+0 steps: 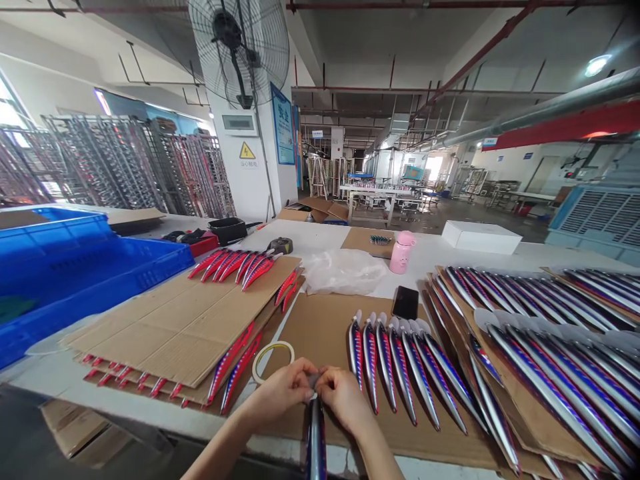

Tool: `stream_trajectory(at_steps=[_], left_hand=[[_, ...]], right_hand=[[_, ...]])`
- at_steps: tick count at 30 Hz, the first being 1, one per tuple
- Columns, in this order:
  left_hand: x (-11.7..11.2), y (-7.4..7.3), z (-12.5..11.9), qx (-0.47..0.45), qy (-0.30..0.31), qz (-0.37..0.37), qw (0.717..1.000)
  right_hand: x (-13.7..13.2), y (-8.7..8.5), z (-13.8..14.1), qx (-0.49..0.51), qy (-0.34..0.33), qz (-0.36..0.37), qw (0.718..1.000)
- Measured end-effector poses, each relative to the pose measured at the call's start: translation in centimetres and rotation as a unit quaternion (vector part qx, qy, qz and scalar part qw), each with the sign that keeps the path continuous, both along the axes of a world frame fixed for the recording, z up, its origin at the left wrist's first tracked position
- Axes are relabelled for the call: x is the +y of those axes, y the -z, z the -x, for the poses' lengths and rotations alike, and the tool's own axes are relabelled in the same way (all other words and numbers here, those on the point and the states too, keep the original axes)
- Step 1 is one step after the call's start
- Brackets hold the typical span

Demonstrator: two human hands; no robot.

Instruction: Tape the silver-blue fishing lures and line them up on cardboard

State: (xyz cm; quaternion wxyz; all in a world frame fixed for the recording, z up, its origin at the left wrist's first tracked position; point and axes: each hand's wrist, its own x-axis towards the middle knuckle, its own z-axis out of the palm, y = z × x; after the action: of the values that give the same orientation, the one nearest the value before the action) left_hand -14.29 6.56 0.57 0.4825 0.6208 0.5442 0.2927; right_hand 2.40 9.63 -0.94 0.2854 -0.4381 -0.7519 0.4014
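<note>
A long fishing lure [315, 440], dark and silver with blue sides, points down toward me at the table's front edge. My left hand [284, 395] is closed, its thumb and fingers pinching the lure's far end. From the other side my right hand [346, 399] pinches that same end, and the fingertips of both hands nearly meet. What lies between the fingertips is mostly hidden. To the right of my hands, several similar lures [400, 363] with see-through lips lie in a row on cardboard [320, 320]. A roll of masking tape [274, 362] lies just left of my hands.
Stacked cardboard sheets [165, 320] with red lures [235, 267] are at left, beside a blue crate [145, 273]. More lures [555, 393] cover cardboard at right. Farther back are a plastic bag [345, 270], phone [405, 303], pink bottle [401, 253] and white box [480, 237].
</note>
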Motion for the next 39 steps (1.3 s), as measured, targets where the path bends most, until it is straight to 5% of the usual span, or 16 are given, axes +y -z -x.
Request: stream_trajectory(at_steps=[9,19,29,35,39], left_hand=[[-0.2,0.9,-0.9,0.122,-0.077,-0.042,0.989],[-0.7,0.0,-1.9,0.213,-0.115,-0.050,0.969],[-0.6,2.0,-0.8,0.136,-0.076,-0.089,0.984],[-0.9,2.5,-1.2,0.144,-0.161,-0.149,0.965],[-1.6,2.8,-1.0,0.092,-0.128,-0.164,0.974]], right_hand=[[0.1,0.4,0.1,-0.010,0.003,0.007,1.000],[0.3,0.1,-0.5,0.000,-0.034,0.001,0.999],[-0.5,0.8,0.3,-0.018,0.035,-0.022,0.999],[-0.7,0.4,0.2,-0.003,0.026,-0.026,0.999],[-0.7,0.4,0.2,0.001,0.028,-0.022,0.999]])
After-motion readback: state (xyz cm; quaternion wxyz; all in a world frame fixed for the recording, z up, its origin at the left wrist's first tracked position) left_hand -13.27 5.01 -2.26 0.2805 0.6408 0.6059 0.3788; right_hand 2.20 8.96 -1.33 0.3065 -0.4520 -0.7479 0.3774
